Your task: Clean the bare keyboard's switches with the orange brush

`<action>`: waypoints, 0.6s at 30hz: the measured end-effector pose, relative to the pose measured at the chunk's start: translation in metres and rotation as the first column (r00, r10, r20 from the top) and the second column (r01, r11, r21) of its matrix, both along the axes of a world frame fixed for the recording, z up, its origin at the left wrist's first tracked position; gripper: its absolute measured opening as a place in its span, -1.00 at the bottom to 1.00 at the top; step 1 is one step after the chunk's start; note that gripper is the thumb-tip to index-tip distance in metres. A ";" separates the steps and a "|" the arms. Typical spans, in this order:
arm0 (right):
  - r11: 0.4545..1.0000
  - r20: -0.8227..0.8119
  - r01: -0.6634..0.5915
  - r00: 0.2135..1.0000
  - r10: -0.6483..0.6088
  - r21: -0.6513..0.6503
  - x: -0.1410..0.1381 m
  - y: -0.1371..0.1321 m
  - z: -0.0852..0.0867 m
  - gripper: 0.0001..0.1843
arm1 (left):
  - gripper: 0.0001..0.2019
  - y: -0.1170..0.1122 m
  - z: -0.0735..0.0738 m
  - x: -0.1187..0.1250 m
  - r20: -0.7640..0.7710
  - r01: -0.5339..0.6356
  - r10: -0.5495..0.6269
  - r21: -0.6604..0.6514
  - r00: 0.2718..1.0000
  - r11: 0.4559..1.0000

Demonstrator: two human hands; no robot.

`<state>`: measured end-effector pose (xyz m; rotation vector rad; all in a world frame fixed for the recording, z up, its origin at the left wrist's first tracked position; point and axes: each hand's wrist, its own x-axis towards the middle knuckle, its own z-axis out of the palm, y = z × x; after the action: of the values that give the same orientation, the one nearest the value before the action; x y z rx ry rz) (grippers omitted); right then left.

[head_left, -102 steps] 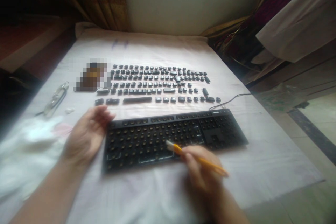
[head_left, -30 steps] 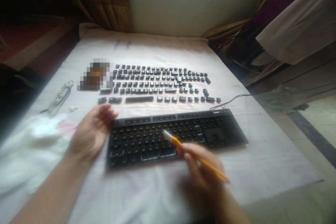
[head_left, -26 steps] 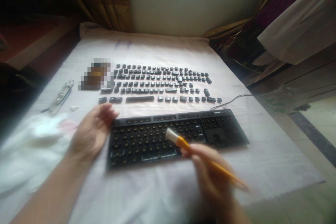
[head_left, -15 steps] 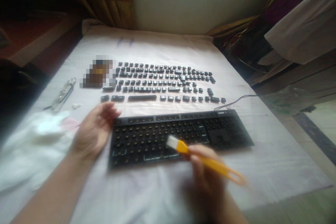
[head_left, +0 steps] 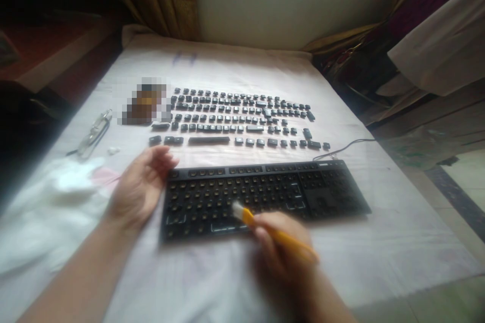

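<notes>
A black keyboard (head_left: 227,197) with its keycaps off lies across the table in front of me. My left hand (head_left: 142,181) is at its left end, fingers curled against the upper left corner and the palm along the side. In my right hand (head_left: 282,245) is a brush with a yellow handle (head_left: 248,216), gripped between thumb and fingers. Its pale bristles (head_left: 238,209) are over the lower middle of the bare key sockets; motion blur hides whether they touch.
Behind the keyboard, loose black keycaps (head_left: 215,119) lie in several rows, with a spacebar (head_left: 209,140) among them. A pixelated object (head_left: 144,103), a clear slender item (head_left: 94,133) and white cloth (head_left: 56,202) lie to the left. The keyboard cable (head_left: 348,146) runs off right.
My right hand has moved the brush left and slightly down over the keyboard, its handle tilting more steeply. My left hand stays at the keyboard's corner. The whole view has shifted slightly.
</notes>
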<state>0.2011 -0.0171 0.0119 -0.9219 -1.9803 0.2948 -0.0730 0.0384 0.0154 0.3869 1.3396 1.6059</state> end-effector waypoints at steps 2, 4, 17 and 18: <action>1.000 -0.008 -0.006 1.000 0.006 0.006 -0.001 0.000 0.001 -0.87 | -0.89 0.000 -0.001 -0.001 0.002 0.002 -0.002 0.003 1.000 1.000; 1.000 -0.021 -0.005 1.000 0.005 -0.004 -0.001 0.000 0.003 -0.85 | -0.88 0.000 -0.001 -0.001 0.003 0.007 -0.007 0.006 1.000 1.000; 1.000 -0.006 0.011 1.000 -0.011 -0.005 -0.001 -0.002 -0.003 -0.83 | -0.82 -0.002 -0.006 -0.003 0.008 0.023 -0.023 0.028 1.000 0.999; 1.000 -0.014 0.013 1.000 -0.013 -0.005 -0.002 -0.002 -0.004 -0.82 | -0.82 -0.002 -0.007 -0.003 0.008 0.027 -0.027 0.029 1.000 0.999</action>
<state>0.1996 -0.0187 0.0082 -0.9328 -1.9608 0.2983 -0.0764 0.0364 0.0088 0.4138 1.3003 1.6045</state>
